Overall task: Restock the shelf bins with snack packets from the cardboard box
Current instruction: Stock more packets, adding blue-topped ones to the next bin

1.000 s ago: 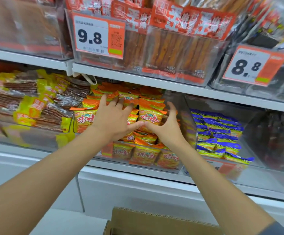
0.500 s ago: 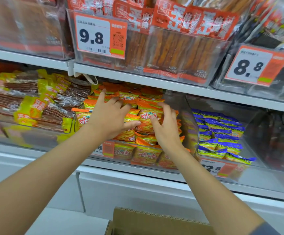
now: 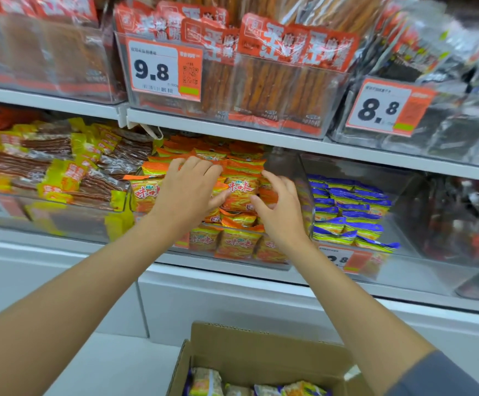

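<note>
A clear shelf bin (image 3: 286,167) in the middle row is heaped with orange snack packets (image 3: 236,244). My left hand (image 3: 185,192) lies flat on the pile, fingers spread, its thumb touching one orange packet (image 3: 239,192) on top. From the right, my right hand (image 3: 279,208) curls its fingertips against that same packet; neither hand clearly lifts it. Below, at the frame's bottom edge, the open cardboard box (image 3: 261,347) shows several packets (image 3: 206,381) inside.
To the right stands a half-full clear bin of blue and yellow packets (image 3: 349,212). On the left is a bin of yellow and brown packets (image 3: 58,167). The upper shelf carries bins with price tags 9.8 (image 3: 164,70) and 8.8 (image 3: 386,110).
Both hands have slid deeper onto the orange pile and closed in around one top packet. The view has dropped, showing more of the cardboard box.
</note>
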The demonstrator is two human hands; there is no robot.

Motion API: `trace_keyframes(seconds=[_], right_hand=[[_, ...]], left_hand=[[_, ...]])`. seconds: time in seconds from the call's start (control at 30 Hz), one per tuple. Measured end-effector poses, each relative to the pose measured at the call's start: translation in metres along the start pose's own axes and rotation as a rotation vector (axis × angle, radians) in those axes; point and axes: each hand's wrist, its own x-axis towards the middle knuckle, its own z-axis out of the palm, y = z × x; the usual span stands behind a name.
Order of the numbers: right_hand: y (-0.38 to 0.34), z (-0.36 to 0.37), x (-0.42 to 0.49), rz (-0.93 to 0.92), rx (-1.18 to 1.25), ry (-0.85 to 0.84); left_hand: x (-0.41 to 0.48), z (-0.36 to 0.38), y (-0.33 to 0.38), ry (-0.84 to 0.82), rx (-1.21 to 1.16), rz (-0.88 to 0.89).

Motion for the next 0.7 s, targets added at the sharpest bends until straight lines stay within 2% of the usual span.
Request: trace_keyframes(seconds=[0.1, 0.23, 0.33, 0.4, 0.57, 0.7], right_hand=[[-0.001, -0.013, -0.026, -0.083, -0.036, 0.045], [0.019, -0.030, -0.080, -0.052, -0.075, -0.108], [0.052, -0.041, -0.126, 0.010, -0.137, -0.304], [0.078, -0.048, -0.156, 0.117, -0.192, -0.482], [0.159, -0.043, -0.225, 0.339, -0.239, -0.876], [0.215, -0.008, -0.271, 0.458, -0.268, -1.114]], left_hand=[[-0.017, -0.014, 0.030, -0.034, -0.238, -0.098], [-0.058, -0.011, 0.076, -0.244, -0.593, -0.274], [-0.100, 0.007, 0.107, -0.409, -0.770, -0.373], [-0.131, 0.024, 0.125, -0.519, -0.848, -0.442], [-0.210, 0.065, 0.155, -0.806, -0.885, -0.548], [-0.241, 0.085, 0.166, -0.967, -0.914, -0.562]])
